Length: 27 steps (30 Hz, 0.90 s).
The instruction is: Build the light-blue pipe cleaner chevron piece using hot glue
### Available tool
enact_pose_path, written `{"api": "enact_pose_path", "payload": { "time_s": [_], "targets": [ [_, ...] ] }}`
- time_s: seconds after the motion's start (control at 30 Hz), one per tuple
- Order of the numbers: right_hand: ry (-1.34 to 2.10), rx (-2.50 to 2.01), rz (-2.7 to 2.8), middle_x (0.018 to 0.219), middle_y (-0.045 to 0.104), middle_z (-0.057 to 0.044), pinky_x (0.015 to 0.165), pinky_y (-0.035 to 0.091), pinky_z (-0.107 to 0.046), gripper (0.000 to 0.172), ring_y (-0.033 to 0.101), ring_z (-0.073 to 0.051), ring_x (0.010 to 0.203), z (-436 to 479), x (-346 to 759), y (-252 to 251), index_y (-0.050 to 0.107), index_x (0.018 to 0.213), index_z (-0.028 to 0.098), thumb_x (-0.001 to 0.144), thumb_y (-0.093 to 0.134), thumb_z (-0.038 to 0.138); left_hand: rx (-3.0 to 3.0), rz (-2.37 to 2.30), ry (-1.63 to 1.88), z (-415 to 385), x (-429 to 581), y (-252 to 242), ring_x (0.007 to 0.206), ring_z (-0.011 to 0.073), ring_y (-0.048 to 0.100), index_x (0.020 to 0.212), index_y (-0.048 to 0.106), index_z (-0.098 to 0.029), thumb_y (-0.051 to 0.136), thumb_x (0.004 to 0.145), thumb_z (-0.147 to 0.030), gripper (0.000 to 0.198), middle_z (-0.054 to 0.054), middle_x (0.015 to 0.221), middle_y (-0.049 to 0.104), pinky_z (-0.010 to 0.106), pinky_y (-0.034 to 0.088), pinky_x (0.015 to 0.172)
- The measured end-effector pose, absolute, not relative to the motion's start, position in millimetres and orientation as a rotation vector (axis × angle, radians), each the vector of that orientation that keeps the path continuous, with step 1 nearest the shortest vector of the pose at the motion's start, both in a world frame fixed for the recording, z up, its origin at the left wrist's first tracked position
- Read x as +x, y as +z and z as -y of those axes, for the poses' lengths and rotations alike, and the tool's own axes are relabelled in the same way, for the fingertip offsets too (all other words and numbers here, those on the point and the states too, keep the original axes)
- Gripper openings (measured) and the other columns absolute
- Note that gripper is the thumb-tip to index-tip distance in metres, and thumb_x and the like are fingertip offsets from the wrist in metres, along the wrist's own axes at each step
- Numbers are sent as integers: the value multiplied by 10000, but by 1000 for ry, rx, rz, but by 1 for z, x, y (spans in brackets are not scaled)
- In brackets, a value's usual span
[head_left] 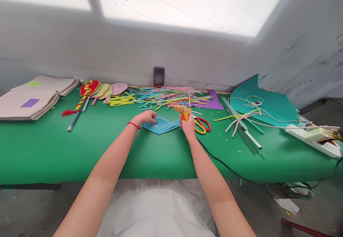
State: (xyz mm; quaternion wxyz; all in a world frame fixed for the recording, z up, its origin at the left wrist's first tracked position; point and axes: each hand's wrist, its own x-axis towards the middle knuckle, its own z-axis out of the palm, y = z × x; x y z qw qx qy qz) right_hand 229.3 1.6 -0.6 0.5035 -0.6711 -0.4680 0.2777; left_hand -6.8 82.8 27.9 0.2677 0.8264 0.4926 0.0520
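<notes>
In front of me lies a blue V-shaped piece (160,125), built from pipe cleaners set side by side in rows. My left hand (147,117), with a red string on its wrist, is closed on its left side with curled fingers. An orange-yellow hot glue gun (185,112) is gripped in my right hand (188,125), over the piece's right end; its nozzle points away to the upper left. Scissors (202,125) with red and yellow handles lie just right of that hand, their blades partly hidden.
Loose colored pipe cleaners (166,97) are heaped behind my hands. Finished pipe-cleaner shapes (90,87) and paper stacks (32,101) lie left. To the right are wires (248,142), a teal sheet (265,101) and a power strip (312,138). A black cord (222,162) runs over the table's front edge.
</notes>
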Motion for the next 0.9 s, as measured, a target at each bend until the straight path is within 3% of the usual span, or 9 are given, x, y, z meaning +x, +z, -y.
{"api": "enact_pose_path", "payload": {
  "time_s": [0.23,0.5,0.7,0.9],
  "targets": [
    [731,-1446,1113,644,645,-15,423,435,-257,413,558,-146,461,5,227,9,517,855,208,755,579,604,2117,-1195,414,-82,-18,51,647,153,473,688,616,-186,699,585,-400,251,-1,674,561,257,333,584],
    [831,-1302,1127,869,708,-67,394,411,-246,464,590,-131,512,7,219,13,555,865,182,714,618,615,1926,-1102,716,-67,-13,61,622,121,426,703,572,-173,711,623,-410,287,-24,656,493,246,304,574],
    [946,-1173,1061,537,533,51,371,368,-226,411,539,-125,486,2,217,9,467,698,220,610,756,497,1855,-1093,746,-47,3,52,606,116,414,741,588,-167,697,649,-438,306,-18,665,510,250,285,554],
    [938,-1142,946,507,484,80,377,360,-225,433,468,-91,433,-1,221,9,452,690,218,563,786,464,1515,-1047,760,-31,4,30,680,136,524,863,661,-172,597,753,-600,446,32,784,610,253,386,587]
  ]
}}
